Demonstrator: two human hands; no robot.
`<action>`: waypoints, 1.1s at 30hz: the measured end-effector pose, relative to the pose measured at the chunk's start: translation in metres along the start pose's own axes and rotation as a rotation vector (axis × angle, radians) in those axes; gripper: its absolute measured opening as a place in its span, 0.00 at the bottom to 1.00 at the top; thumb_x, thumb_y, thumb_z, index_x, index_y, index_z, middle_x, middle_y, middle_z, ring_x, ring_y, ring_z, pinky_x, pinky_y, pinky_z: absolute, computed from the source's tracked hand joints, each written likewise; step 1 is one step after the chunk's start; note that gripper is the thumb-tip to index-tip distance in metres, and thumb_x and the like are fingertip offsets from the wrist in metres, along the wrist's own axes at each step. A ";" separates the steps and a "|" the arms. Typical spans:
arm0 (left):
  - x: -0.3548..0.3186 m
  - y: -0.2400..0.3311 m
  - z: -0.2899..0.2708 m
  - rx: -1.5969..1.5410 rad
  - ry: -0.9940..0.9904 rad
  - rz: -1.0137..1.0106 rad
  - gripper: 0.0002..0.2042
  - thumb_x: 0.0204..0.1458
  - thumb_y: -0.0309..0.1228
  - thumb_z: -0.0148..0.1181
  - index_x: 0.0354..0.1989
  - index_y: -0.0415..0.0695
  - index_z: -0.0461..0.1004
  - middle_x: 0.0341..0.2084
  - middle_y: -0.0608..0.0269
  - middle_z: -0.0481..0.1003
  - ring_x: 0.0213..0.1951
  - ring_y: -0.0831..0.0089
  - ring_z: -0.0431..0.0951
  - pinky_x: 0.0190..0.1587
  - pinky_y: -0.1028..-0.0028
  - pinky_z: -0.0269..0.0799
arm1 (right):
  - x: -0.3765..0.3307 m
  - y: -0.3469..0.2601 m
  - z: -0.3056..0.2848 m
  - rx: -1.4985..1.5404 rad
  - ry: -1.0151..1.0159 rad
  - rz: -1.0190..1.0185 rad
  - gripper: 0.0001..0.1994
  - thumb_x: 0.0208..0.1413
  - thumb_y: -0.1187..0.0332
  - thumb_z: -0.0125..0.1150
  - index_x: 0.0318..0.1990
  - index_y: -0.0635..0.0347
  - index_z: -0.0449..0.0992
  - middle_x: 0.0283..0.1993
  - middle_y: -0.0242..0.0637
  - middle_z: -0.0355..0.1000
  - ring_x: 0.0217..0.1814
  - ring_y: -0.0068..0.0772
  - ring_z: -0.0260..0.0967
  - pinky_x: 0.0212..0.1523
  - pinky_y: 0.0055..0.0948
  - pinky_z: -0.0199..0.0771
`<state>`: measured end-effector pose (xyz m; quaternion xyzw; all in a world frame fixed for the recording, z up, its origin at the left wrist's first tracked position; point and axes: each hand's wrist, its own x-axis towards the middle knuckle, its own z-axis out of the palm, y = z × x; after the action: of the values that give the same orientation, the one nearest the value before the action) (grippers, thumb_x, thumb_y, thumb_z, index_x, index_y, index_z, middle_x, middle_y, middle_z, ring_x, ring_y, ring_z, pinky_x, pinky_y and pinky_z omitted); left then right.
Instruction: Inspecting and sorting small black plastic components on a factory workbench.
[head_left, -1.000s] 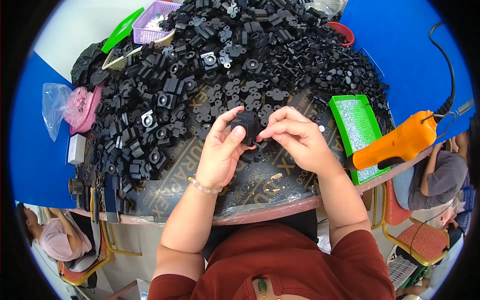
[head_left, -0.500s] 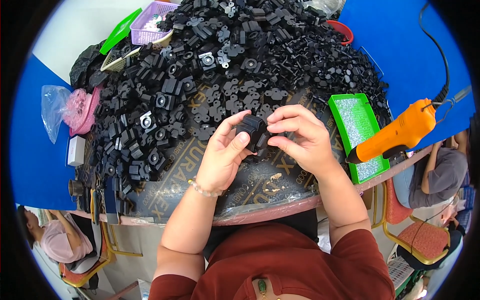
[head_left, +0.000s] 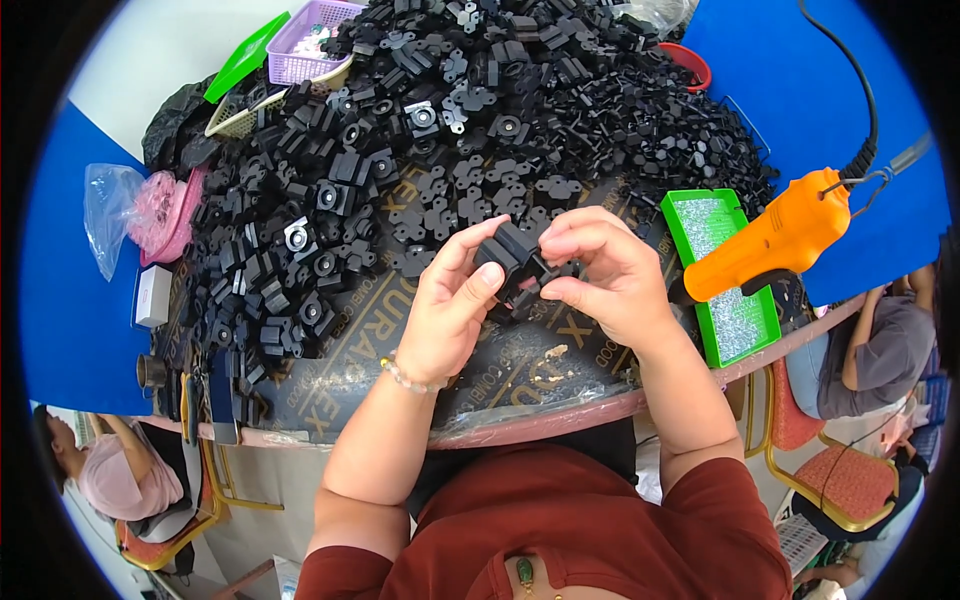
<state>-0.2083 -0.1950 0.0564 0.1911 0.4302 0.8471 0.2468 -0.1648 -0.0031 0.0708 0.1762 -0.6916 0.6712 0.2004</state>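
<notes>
Between my hands, over the near part of the table, is a black plastic block-shaped housing [head_left: 508, 250]. My left hand [head_left: 455, 297] grips it with the thumb on its near side and the fingers behind. At its right side my right hand [head_left: 606, 268] pinches a small dark piece [head_left: 560, 270] between thumb and fingers; its exact kind is partly hidden. The piece sits against or very close to the housing. Beyond my hands lie flat black plates [head_left: 480, 185] and a large heap of black plastic parts [head_left: 400, 120].
An orange electric screwdriver [head_left: 775, 235] hangs on a cable at the right, over a green tray [head_left: 712, 330] of small silvery screws. Purple basket [head_left: 290, 65], pink container [head_left: 187, 225] and white box [head_left: 153, 297] stand left. People sit at both sides.
My right fingers have closed in on the housing's right side, where a small dark piece now shows. The housing has tilted slightly. The hanging screwdriver has swung a little left.
</notes>
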 end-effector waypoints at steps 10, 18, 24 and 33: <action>-0.004 -0.003 0.000 0.115 -0.069 -0.125 0.34 0.56 0.28 0.65 0.67 0.45 0.50 0.54 0.52 0.71 0.53 0.69 0.74 0.56 0.68 0.71 | 0.004 -0.006 -0.023 -0.199 -0.236 0.114 0.28 0.40 0.70 0.72 0.54 0.59 0.76 0.63 0.42 0.68 0.65 0.38 0.65 0.58 0.35 0.67; -0.004 -0.017 0.001 0.753 0.016 0.413 0.49 0.46 0.27 0.74 0.73 0.44 0.45 0.69 0.45 0.57 0.65 0.55 0.66 0.61 0.60 0.69 | 0.005 -0.006 -0.038 -0.138 -0.061 0.276 0.26 0.41 0.80 0.68 0.52 0.60 0.68 0.51 0.35 0.70 0.49 0.26 0.71 0.51 0.27 0.72; 0.000 -0.006 -0.003 1.747 0.206 0.459 0.37 0.48 0.51 0.68 0.66 0.50 0.65 0.70 0.45 0.54 0.71 0.44 0.50 0.69 0.41 0.41 | 0.007 0.032 -0.071 -1.036 0.086 0.085 0.24 0.41 0.86 0.61 0.49 0.60 0.66 0.50 0.47 0.65 0.48 0.55 0.70 0.47 0.42 0.75; -0.003 -0.019 -0.011 1.863 0.138 0.191 0.42 0.47 0.63 0.61 0.68 0.51 0.64 0.68 0.37 0.56 0.71 0.40 0.49 0.69 0.38 0.36 | 0.021 0.039 -0.057 -1.093 -0.073 0.103 0.14 0.47 0.85 0.52 0.43 0.63 0.70 0.48 0.50 0.67 0.49 0.59 0.69 0.50 0.47 0.71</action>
<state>-0.2072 -0.1937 0.0348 0.2956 0.9311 0.1877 -0.1022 -0.2001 0.0561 0.0492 0.0357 -0.9537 0.2166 0.2056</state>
